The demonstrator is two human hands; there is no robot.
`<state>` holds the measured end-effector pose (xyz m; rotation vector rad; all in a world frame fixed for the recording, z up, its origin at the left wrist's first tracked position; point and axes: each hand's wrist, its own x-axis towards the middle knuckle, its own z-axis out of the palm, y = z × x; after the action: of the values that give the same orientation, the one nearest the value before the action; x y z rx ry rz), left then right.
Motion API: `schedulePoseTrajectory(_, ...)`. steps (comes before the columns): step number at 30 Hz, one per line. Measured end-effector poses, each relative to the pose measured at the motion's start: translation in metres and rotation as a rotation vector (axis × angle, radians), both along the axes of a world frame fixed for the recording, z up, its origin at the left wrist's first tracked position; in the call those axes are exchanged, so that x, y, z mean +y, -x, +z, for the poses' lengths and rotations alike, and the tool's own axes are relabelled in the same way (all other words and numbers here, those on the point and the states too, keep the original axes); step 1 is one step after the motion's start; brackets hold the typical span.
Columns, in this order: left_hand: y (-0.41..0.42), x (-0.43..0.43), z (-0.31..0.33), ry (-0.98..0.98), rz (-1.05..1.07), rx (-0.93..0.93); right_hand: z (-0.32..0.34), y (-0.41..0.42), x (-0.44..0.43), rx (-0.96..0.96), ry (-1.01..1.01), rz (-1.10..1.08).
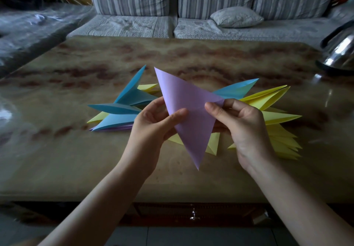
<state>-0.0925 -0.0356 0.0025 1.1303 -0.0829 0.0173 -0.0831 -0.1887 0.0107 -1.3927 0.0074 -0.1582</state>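
Purple paper triangle (188, 111): I hold it in the air above the table (76, 159), near the table's middle and clear of the surface. One long point aims down toward me and another points up and to the left. The third corner sits at the right.

Left hand (153, 123): the thumb lies across the front face near the left edge, and the fingers curl behind the sheet. The paper is pinched between them. I judge this hand to be the anchor, fixing the sheet so that the other side can be worked.

Right hand (243, 126): thumb and forefinger are closed on the right corner, where a small crease shows. I judge this to be the working hand, placed there because the next fold starts at that corner.

Holding the sheet aloft rather than flat gives me access to both faces and lets me line up the edges by eye. A final crease would likely be sharper if pressed against the table.

Blue folded units (132, 96) lie on the table behind and to the left of the triangle. Yellow folded units (277, 134) lie to the right and beneath it, and some overlap. I judge them to be completed stock, kept within reach and loosely sorted by colour.

Steel kettle (341, 54): it stands at the far right edge of the table, well apart from the paper.
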Motion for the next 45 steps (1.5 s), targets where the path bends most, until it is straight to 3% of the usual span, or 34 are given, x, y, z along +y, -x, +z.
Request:
schedulePoseTrajectory(39,0.0008,-0.0019,-0.0032,-0.050,0.072,-0.001,-0.0008,0.0005,-0.0010,-0.077,0.014,-0.075)
schedulePoseTrajectory(45,0.0041,-0.0017,-0.0048,-0.084,0.033,0.076,-0.0014,0.0005,-0.0016,-0.087,0.029,-0.116)
